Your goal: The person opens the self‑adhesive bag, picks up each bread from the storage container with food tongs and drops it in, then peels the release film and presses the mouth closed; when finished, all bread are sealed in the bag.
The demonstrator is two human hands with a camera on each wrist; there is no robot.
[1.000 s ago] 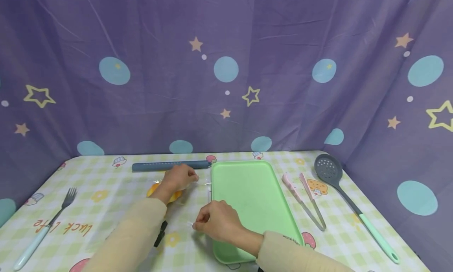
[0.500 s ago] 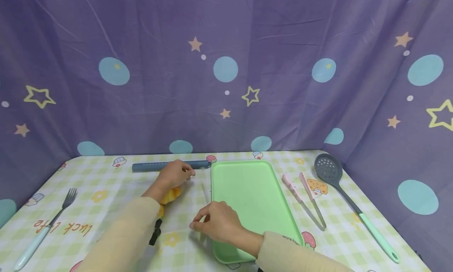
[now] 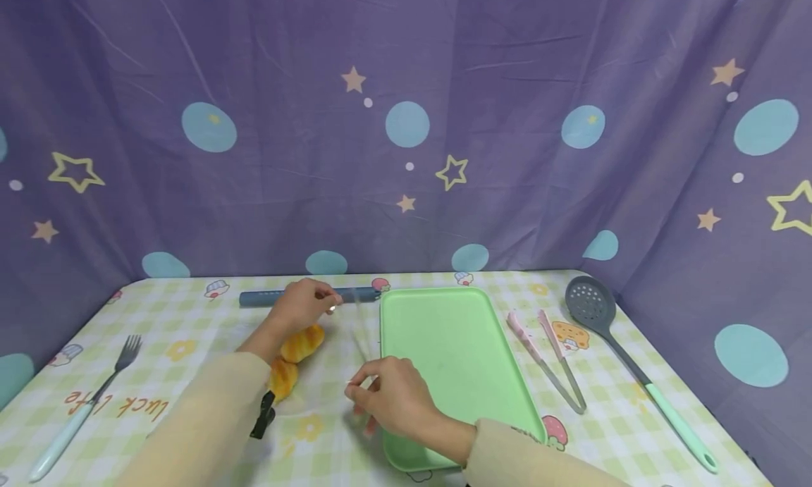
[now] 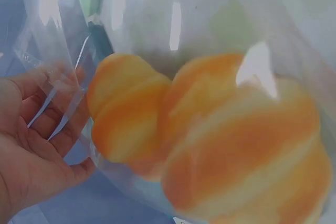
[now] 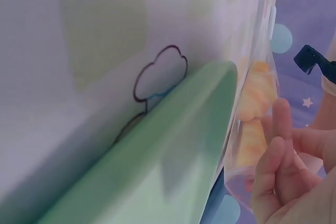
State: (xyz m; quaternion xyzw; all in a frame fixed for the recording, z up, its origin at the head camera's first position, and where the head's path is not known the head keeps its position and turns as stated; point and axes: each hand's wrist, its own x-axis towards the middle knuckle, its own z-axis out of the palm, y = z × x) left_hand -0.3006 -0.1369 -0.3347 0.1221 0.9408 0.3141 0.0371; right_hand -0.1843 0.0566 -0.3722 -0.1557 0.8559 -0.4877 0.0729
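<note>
A clear plastic bag (image 4: 176, 3) holds several golden bread rolls (image 3: 302, 342), large in the left wrist view. At the bag's far side, my left hand (image 3: 301, 304) pinches its thin edge between thumb and fingers. My right hand (image 3: 396, 395) pinches the nearer edge, its wrist over the left rim of the green tray (image 3: 453, 367). Between the two hands the bag's edge shows as a faint, shiny strip. In the right wrist view the bag with its rolls lies beyond my right fingers. My left forearm covers part of the bag in the head view.
A long dark blue bar (image 3: 260, 299) lies behind my left hand. Pink-tipped tongs (image 3: 540, 362) and a grey skimmer (image 3: 588, 301) with a mint handle lie right of the tray. At the far left is a fork (image 3: 79, 415). A purple curtain (image 3: 406, 50) backs the checked table.
My left hand has moved left and a little farther away, drawing the bag's edge with it. More of the rolls shows beside my left forearm. My right hand has barely moved.
</note>
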